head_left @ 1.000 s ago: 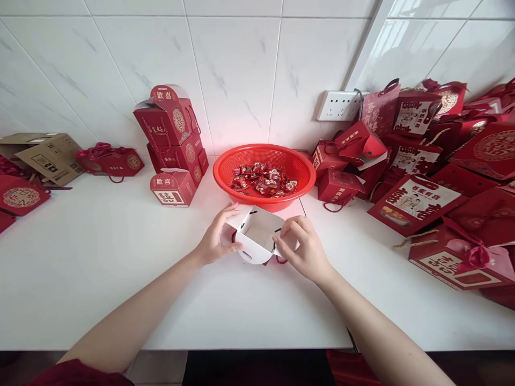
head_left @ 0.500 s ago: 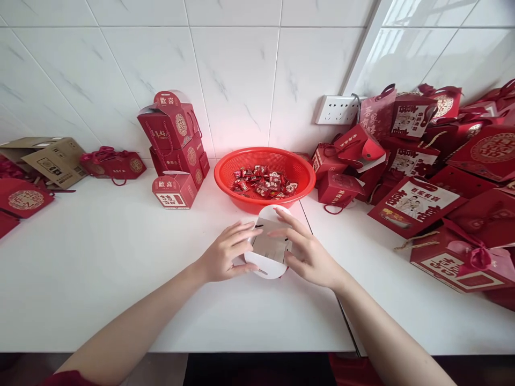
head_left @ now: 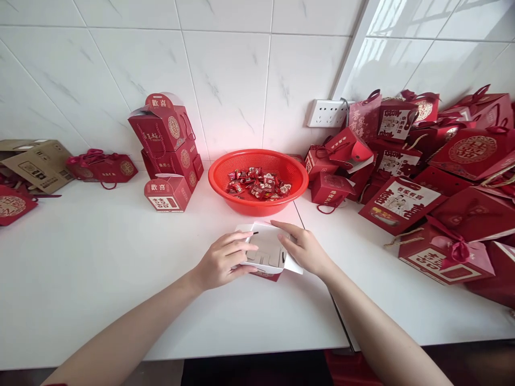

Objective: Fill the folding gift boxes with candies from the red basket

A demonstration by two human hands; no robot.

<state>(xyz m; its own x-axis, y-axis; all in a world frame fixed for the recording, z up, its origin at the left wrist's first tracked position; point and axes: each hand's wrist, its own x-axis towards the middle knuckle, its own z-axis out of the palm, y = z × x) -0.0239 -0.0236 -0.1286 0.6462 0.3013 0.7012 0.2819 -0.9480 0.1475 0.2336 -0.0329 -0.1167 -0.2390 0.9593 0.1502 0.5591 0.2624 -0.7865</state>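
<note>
Between my hands is a small candy gift box, red outside and white inside, its top open and its flaps folded outward. My left hand grips its left side, the thumb along the front edge and fingertips over the rim. On the right wall, my right hand holds with the thumb at the inner edge and fingers toward the back corner. No candy shows inside the box. Just behind it stands a red plastic basket holding several wrapped candies.
Left of the basket are a small closed box and a stack of red boxes. Further left lie a ribboned box and a brown carton. Many red gift boxes pile up at right, below a power strip on the tiled wall.
The box's rounded flaps, upright before, are now spread outward so its inside shows. My right hand has moved from above the flaps to the right wall. The view has shifted slightly.
</note>
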